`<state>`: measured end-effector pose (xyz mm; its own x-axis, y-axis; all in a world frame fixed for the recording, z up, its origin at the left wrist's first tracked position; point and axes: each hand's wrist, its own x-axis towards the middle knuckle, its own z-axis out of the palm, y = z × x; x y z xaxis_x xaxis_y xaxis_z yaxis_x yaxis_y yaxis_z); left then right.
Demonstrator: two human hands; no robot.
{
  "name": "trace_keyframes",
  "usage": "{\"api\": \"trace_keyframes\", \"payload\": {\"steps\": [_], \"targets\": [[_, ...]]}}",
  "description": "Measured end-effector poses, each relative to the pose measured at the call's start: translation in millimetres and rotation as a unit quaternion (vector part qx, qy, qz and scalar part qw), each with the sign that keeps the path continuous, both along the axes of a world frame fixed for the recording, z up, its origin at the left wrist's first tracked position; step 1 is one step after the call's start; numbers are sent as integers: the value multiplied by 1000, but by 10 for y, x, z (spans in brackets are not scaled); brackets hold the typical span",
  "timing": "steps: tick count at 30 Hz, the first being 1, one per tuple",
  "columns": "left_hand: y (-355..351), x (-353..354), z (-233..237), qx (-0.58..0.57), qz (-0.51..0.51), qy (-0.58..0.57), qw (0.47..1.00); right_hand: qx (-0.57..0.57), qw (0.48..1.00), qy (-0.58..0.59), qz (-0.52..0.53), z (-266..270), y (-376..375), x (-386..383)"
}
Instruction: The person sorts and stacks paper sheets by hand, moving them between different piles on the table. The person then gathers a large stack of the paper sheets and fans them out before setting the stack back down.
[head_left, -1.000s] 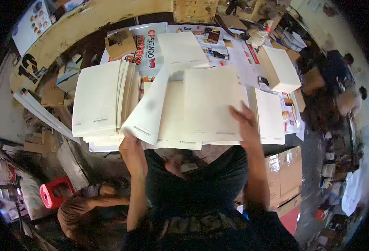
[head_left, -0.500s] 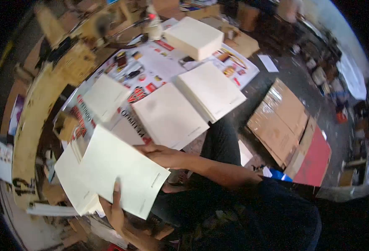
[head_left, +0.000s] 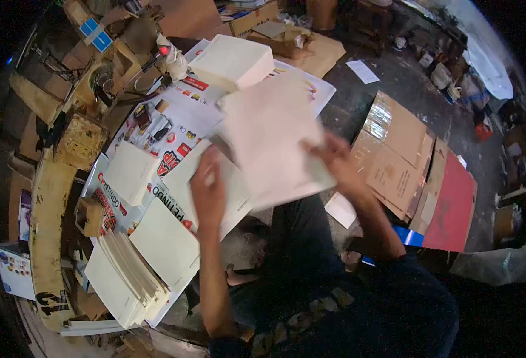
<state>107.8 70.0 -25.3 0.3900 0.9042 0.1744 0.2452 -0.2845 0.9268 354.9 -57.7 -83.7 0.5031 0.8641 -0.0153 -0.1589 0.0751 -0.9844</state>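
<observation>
Motion blurs a pale stack of sheets [head_left: 272,134] above the right part of the poster-covered table. My right hand [head_left: 331,158] grips its right edge, thumb over the top face. Over the middle paper stack [head_left: 182,176], my left hand [head_left: 208,185] is raised with loosely curled fingers and nothing visible between them. A cream sheet or thin stack [head_left: 167,241] lies nearer me, beside a fanned paper stack [head_left: 116,280]. Another small stack [head_left: 130,173] rests at the left, and a thick block of paper [head_left: 232,59] sits at the back.
Flattened cardboard [head_left: 391,155] and a red board [head_left: 454,206] lie on the floor at the right. A wooden beam [head_left: 48,238] runs along the left. A white bottle-like object [head_left: 172,59] with a red top stands behind the table.
The cream sheets I held at the left are out of my hands, and sheets now lie beside the fanned stack. My right hand has moved right and grips other paper; my left hand has moved up.
</observation>
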Motion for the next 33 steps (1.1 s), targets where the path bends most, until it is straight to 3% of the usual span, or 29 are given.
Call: {"api": "trace_keyframes", "payload": {"steps": [1, 3, 5, 9, 12, 15, 17, 20, 22, 25, 27, 29, 31, 33], "targets": [[43, 309, -27, 57, -43, 104, 992, -102, 985, -78, -115, 296, -15, 277], [63, 878, -312, 288, -84, 249, 921, -10, 990, -18, -142, 610, -142, 738], [-150, 1237, -465, 377, -41, 348, 857, 67, 980, -9, -188, 826, -290, 990], [-247, 1343, -299, 203, -86, 380, 898, 117, 968, -32, -217, 1000, -530, 1254], [-81, 1195, -466, 190, -93, 319, 924, 22, 990, -41, -132, 813, -489, 1532], [-120, 1155, -421, 179, -107, 271, 940, -15, 990, -60, -127, 435, -132, 1772], [-250, 1198, -422, 247, -67, 240, 937, -19, 993, -54, -102, 553, 46, 1640], [-239, 1248, -509, 231, -69, 256, 936, 11, 993, -35, -111, 673, 168, 1574], [-200, 1256, -525, 236, -72, 251, 936, 16, 998, -36, -56, 735, 154, 1587], [-147, 1108, -398, 198, -115, 247, 942, -27, 996, -59, -58, 714, 138, 1703], [-201, 963, -238, 87, -47, 99, 990, -32, 996, -63, -49, 618, 170, 1759], [-355, 695, -50, 23, -2, -10, 1000, -36, 996, -63, -44, 588, 239, 1749], [-424, 413, 61, 77, 3, -36, 996, -79, 993, -82, 42, 575, 357, 1555], [-466, 155, 96, 126, -15, 48, 991, -86, 988, -106, 75, 479, 528, 1383]]}}
